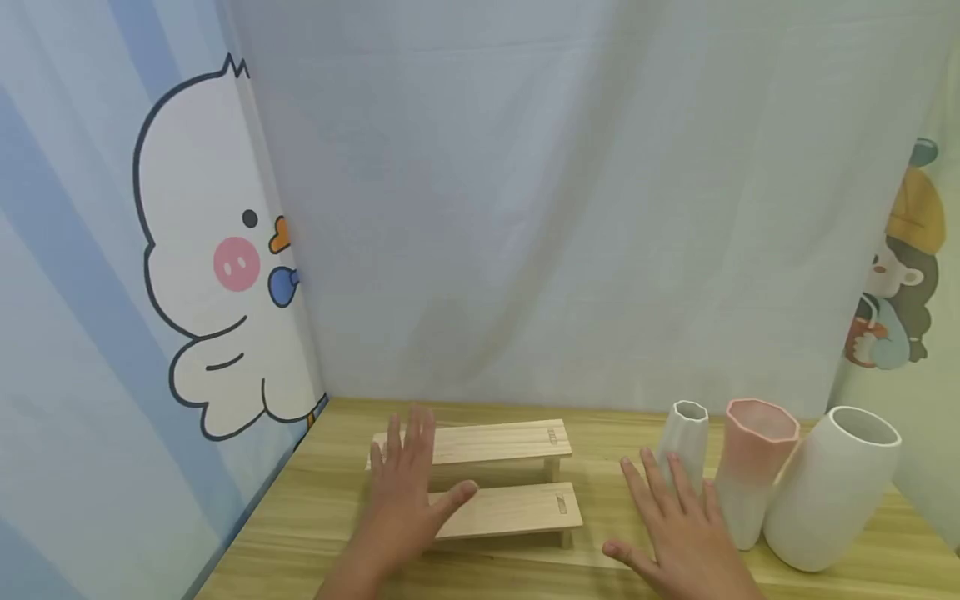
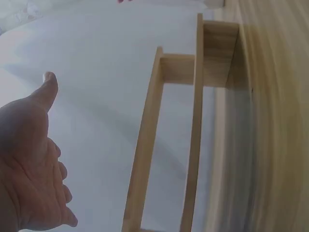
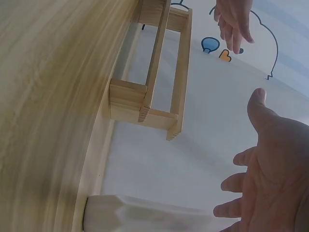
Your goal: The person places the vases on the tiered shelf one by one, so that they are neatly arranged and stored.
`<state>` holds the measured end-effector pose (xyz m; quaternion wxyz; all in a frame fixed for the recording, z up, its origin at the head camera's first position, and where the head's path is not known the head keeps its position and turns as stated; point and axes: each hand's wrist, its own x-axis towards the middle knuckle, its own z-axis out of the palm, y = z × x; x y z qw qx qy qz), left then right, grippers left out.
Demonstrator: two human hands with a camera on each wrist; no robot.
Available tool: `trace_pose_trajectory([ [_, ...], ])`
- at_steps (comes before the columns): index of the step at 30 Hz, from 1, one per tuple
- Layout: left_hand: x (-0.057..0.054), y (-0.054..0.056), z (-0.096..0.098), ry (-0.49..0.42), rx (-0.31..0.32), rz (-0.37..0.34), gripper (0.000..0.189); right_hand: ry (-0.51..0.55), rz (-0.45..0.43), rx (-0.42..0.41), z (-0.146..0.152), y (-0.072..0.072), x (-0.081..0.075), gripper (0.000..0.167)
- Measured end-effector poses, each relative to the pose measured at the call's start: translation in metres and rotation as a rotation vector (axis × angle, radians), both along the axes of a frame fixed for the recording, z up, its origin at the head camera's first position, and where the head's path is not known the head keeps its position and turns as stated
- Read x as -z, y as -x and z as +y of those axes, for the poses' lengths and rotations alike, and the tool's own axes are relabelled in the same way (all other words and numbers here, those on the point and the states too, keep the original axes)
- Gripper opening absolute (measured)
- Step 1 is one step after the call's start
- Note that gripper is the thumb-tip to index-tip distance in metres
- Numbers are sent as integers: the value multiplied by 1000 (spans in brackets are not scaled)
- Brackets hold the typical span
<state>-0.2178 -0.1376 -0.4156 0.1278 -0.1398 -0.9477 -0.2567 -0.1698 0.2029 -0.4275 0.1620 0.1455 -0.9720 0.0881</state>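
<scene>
My left hand [image 1: 405, 492] hovers with spread fingers over the left part of a two-step wooden rack [image 1: 510, 510], overlapping it in the head view. Nothing is in its grasp. In the left wrist view the rack [image 2: 193, 125] rises from the table beside that palm [image 2: 29, 169]. My right hand [image 1: 682, 529], fingers also spread and holding nothing, is nearest to a small white fluted vase [image 1: 684, 437], hiding its lower part. Right of it stand a pink-to-white vase [image 1: 753, 467] and a larger smooth white vase [image 1: 832, 492].
Everything stands on a wood-grain table [image 1: 285, 533]. A pale curtain [image 1: 525, 208] hangs behind its back edge. At the left is a blue-striped cloth [image 1: 67, 333] with a cartoon duck, and at the right a panel with a cartoon figure [image 1: 892, 283].
</scene>
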Motion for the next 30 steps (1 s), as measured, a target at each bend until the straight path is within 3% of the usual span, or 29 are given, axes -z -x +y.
trace_pose_trajectory([
  [6,2,10,-43,-301,61,-213,92,11,36,-10,3,-3,-4,93],
  [12,16,9,-76,-521,37,-488,104,34,35,-19,7,-5,-8,91],
  [16,29,6,-88,-635,20,-617,110,58,31,-26,12,-7,-12,93],
  [23,50,8,-94,-729,-16,-727,100,90,31,-34,22,-8,-22,92],
  [26,55,8,-95,-732,-37,-730,99,114,62,-45,28,-8,-26,91],
  [30,62,7,-98,-765,-20,-718,98,154,83,-68,37,-10,-33,91],
])
